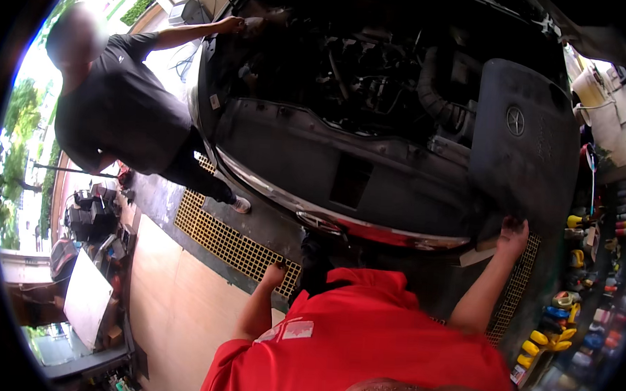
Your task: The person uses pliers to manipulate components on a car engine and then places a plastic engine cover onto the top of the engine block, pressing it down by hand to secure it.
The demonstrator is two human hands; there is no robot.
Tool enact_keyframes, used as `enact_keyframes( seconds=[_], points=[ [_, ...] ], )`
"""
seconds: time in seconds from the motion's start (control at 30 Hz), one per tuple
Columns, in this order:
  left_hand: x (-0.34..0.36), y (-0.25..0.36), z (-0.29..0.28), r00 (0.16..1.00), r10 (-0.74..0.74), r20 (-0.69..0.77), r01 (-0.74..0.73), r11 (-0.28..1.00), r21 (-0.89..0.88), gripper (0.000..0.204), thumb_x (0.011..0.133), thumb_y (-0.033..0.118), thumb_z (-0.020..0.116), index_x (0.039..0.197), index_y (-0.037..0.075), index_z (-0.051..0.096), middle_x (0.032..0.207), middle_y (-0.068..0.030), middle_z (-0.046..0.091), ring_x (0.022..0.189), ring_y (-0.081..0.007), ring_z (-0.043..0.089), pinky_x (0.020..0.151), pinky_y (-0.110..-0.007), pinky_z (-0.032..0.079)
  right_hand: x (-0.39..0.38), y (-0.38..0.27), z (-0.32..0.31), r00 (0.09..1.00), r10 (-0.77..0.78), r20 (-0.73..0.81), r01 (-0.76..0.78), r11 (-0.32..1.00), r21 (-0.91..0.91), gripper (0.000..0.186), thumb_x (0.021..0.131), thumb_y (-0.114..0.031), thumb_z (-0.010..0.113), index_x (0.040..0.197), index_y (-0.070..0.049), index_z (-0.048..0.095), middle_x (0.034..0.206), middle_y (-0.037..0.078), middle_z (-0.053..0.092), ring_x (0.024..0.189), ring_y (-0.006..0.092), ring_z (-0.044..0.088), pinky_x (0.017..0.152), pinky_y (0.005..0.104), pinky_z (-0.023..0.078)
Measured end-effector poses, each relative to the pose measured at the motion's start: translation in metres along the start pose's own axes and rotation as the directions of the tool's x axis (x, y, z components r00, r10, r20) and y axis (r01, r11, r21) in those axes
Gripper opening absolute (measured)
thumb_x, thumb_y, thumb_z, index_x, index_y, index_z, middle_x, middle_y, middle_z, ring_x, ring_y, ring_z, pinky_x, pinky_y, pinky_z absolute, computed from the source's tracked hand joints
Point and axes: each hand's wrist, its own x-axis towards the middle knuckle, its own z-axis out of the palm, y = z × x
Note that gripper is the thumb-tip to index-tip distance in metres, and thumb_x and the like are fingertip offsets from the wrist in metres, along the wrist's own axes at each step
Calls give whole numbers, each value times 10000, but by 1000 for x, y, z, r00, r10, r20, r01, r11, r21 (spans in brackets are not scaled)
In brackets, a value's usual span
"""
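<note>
We see one dark grey panel [495,155], broad and roughly rectangular with rounded corners, between two and three o'clock from the middle of our view. Its face is turned toward us, the longer sides running roughly from twelve to six. A round emblem [515,121] sits slightly toward eleven o'clock of its centre; its six o'clock end fades into shadow.

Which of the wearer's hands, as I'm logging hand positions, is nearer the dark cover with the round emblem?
The right hand, at the dark cover's lower edge; the left hand is well away, seen against the yellow grating.
</note>
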Motion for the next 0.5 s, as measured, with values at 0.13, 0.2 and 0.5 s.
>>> enact_keyframes(
  seconds=[0.13, 0.2, 0.5],
  points=[
    [43, 43, -46, 988, 35, 153, -67, 976, 209, 442, 860, 379, 606, 1153, 50, 647, 1083, -201, 667, 998, -359, 636, 845, -402, 506, 2, -6, 10, 998, -50, -38, 50, 999, 0, 221, 954, -217, 542, 1067, -31, 502, 863, 114, 521, 804, 310, 580, 774, 427, 536],
    [80, -30, -108, 932, 347, 100, -354, 823, 444, 427, 869, 361, 593, 1153, 47, 646, 1107, -200, 659, 1029, -367, 623, 860, -397, 503, 17, 20, 17, 993, 33, -110, -30, 999, 28, 283, 934, -232, 566, 1125, -51, 461, 932, 127, 486, 813, 316, 566, 781, 469, 532],
    [176, -17, -246, 963, 267, 28, -263, 917, 301, 453, 877, 358, 591, 1130, -14, 643, 1077, -239, 658, 1019, -389, 627, 868, -396, 502, -11, 15, 81, 866, 14, -500, -78, 991, -107, 538, 859, -257, 633, 1328, -88, 431, 1144, 162, 469, 933, 333, 538, 836, 512, 506]
  ],
)
